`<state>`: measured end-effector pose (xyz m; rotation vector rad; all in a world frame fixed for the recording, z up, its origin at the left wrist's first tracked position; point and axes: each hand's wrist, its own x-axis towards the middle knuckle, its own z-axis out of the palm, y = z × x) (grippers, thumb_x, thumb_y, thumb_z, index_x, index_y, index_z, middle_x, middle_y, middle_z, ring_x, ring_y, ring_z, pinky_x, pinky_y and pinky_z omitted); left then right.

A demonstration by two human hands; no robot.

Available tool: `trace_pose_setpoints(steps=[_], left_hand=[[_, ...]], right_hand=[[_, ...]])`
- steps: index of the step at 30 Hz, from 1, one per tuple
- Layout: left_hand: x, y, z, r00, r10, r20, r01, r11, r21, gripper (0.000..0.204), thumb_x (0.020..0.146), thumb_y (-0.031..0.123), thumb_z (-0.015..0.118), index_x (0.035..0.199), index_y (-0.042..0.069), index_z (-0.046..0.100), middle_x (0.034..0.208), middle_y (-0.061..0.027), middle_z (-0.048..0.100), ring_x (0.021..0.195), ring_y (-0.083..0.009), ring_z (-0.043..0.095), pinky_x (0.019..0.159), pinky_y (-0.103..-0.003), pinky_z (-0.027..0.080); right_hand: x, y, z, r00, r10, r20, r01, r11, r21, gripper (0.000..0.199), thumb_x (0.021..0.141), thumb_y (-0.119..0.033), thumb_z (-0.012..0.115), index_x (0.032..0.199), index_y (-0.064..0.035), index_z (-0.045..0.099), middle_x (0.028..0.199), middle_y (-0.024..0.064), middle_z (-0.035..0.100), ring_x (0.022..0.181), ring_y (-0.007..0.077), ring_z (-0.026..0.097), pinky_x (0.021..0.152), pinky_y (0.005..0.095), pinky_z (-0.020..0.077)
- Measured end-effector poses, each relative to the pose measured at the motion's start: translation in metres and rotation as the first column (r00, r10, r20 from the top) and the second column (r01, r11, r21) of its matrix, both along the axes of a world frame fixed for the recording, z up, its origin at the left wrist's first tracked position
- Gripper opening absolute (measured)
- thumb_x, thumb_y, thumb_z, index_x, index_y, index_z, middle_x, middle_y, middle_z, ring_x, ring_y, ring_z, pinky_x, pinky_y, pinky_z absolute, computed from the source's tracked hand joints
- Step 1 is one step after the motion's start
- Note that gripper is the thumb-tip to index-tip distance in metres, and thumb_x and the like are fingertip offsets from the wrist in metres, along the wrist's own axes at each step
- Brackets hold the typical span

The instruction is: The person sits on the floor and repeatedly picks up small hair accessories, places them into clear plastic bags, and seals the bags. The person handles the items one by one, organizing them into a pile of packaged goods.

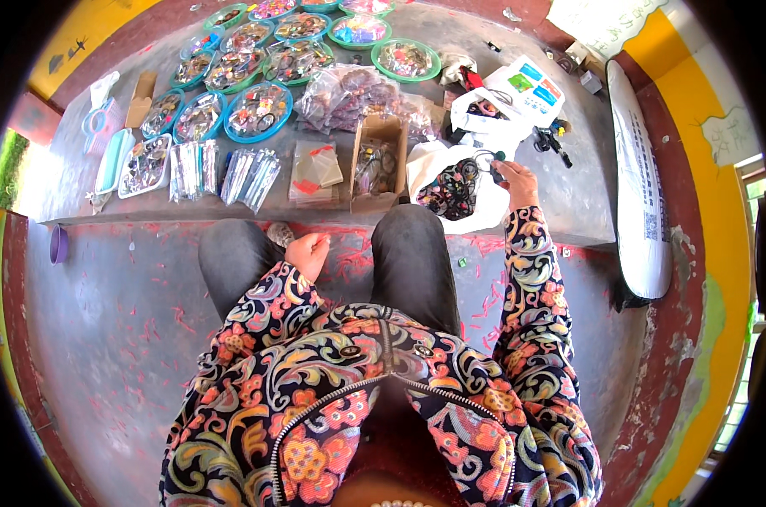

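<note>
At the right side of an open white bag (pixel 482 205), my right hand (pixel 518 181) is closed, its fingertips pinching a dark hair tie (pixel 494 166). The bag holds a heap of dark hair ties (pixel 450 191), some with small coloured ornaments. My left hand (pixel 308 255) is curled closed above my left knee; whatever its fingers hold, if anything, is hidden. Left of the bag stands an open cardboard box (pixel 378 128) with clear packets of dark bands (pixel 374 169) inside.
Blue and green basins (pixel 258 111) of small packaged goods fill the raised grey platform's far left. Nearer lie bundled plastic sleeves (pixel 249 179), a stack of clear bags (pixel 315 176) and a white tray (pixel 144 165). A long white wrapped package (pixel 638 186) leans at right.
</note>
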<state>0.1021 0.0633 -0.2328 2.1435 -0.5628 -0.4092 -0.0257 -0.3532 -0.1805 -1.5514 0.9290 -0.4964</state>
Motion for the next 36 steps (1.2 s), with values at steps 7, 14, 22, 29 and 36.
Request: trace_pose_setpoints(steps=[7, 14, 22, 29, 36], left_hand=[[-0.005, 0.003, 0.015, 0.999, -0.019, -0.038, 0.016, 0.996, -0.090, 0.019, 0.081, 0.015, 0.055, 0.091, 0.000, 0.062, 0.078, -0.0073, 0.065, 0.074, -0.0109, 0.060, 0.066, -0.022, 0.046], [-0.008, 0.004, 0.027, 0.948, -0.150, -0.281, 0.055, 0.946, -0.320, 0.025, 0.086, 0.015, 0.051, 0.098, -0.005, 0.058, 0.088, -0.0103, 0.062, 0.081, -0.0139, 0.060, 0.072, -0.024, 0.049], [-0.021, 0.006, 0.061, 0.817, -0.173, -0.550, -0.049, 0.930, -0.365, 0.026, 0.085, 0.016, 0.052, 0.100, -0.005, 0.057, 0.093, -0.0120, 0.060, 0.086, -0.0160, 0.059, 0.075, -0.026, 0.048], [-0.024, 0.005, 0.057, 0.875, -0.165, -0.456, 0.042, 0.963, -0.268, 0.025, 0.084, 0.015, 0.052, 0.097, -0.005, 0.059, 0.084, -0.0102, 0.063, 0.078, -0.0138, 0.060, 0.068, -0.026, 0.048], [-0.038, -0.006, 0.084, 0.979, -0.204, 0.029, 0.206, 0.976, -0.073, 0.017, 0.076, 0.014, 0.055, 0.088, 0.005, 0.064, 0.066, -0.0161, 0.059, 0.060, -0.0238, 0.061, 0.054, -0.030, 0.045]], right_hand=[[-0.002, 0.089, 0.050, 0.872, 0.213, 0.440, -0.353, 0.897, 0.266, 0.018, 0.079, -0.014, 0.052, 0.087, -0.0002, 0.062, 0.090, 0.0071, 0.062, 0.079, 0.0091, 0.052, 0.071, 0.0259, 0.0398], [-0.013, 0.171, 0.052, 0.695, 0.162, 0.701, -0.629, 0.609, 0.483, 0.008, 0.069, -0.011, 0.052, 0.068, -0.0037, 0.050, 0.069, 0.0125, 0.055, 0.062, 0.0227, 0.052, 0.068, 0.0344, 0.0425], [-0.016, 0.218, 0.034, 0.821, 0.478, 0.310, -0.570, 0.673, 0.471, 0.009, 0.086, -0.014, 0.051, 0.085, -0.0066, 0.056, 0.060, -0.0021, 0.045, 0.043, 0.0025, 0.030, 0.037, 0.0164, 0.0215], [-0.017, 0.227, 0.054, 0.749, 0.653, 0.114, -0.651, 0.757, -0.055, 0.016, 0.086, -0.010, 0.049, 0.094, -0.0014, 0.059, 0.063, -0.0018, 0.050, 0.049, 0.0024, 0.038, 0.045, 0.0156, 0.0303], [-0.006, 0.256, 0.070, 0.604, 0.797, -0.012, -0.735, 0.551, -0.395, 0.018, 0.079, -0.001, 0.052, 0.095, -0.0004, 0.057, 0.070, 0.0137, 0.057, 0.060, 0.0211, 0.056, 0.056, 0.0274, 0.0439]])
